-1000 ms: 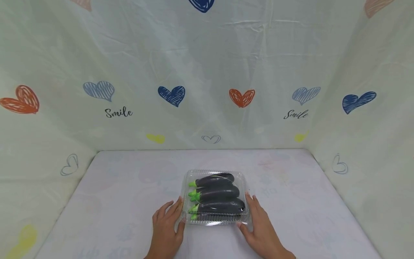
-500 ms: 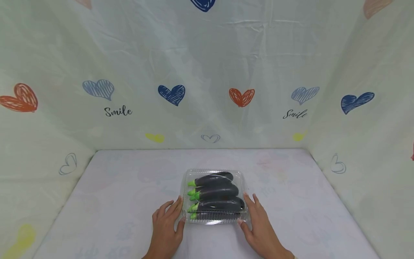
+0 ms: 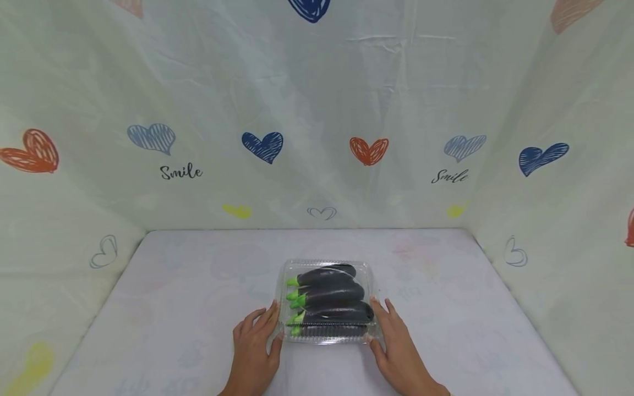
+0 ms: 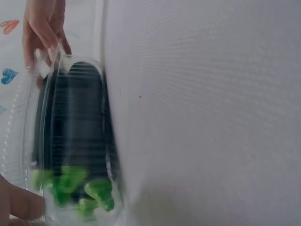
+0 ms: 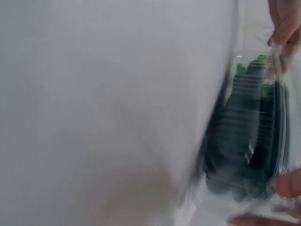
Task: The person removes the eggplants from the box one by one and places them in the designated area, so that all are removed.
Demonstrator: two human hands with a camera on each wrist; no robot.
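Observation:
A clear plastic clamshell container [image 3: 324, 340] with its lid down holds several dark purple eggplants [image 3: 334, 293], green stems toward the left. On the container's left side my left hand [image 3: 253, 349] has its fingers along the edge and its thumb at the front corner. My right hand [image 3: 402, 352] grips the opposite side the same way. The left wrist view shows the left thumb [image 4: 26, 203] against the rim near the stems. Blurred in the right wrist view, the right thumb [image 5: 288, 183] lies at the corner by the rounded eggplant ends. Several fingertips are hidden.
The container stands near the front middle of a white-covered table [image 3: 198, 275] with faint prints. A pale curtain [image 3: 317, 99] printed with hearts and "Smile" encloses the back and both sides.
The head view has shifted very slightly. Hands and container keep nearly the same place, with the right hand a touch farther left in the picture.

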